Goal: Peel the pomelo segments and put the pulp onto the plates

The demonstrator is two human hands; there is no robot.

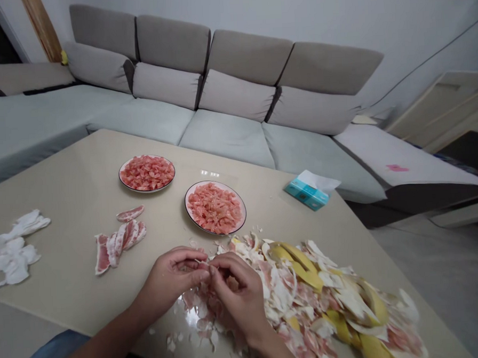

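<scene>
My left hand (179, 275) and my right hand (239, 286) meet above the near side of the table, thumbs and fingertips pinched. Between them is a small pale piece of pomelo, mostly hidden by the fingers. Just beyond the hands, a plate of pink pomelo pulp (215, 207) rests on the table. A second plate of pulp (147, 173) stands farther back to the left. To the left of my left hand lie several unpeeled pomelo segments (120, 241). Under and beside my right hand spreads a heap of white membrane scraps (283, 291) with yellow pomelo rind (303, 269).
Crumpled white tissues (16, 249) lie at the table's left edge. A blue tissue pack (309, 191) sits near the right edge. Behind the pale glossy table (70, 177) runs a grey sofa (228, 134). Peel scraps reach along the right front side.
</scene>
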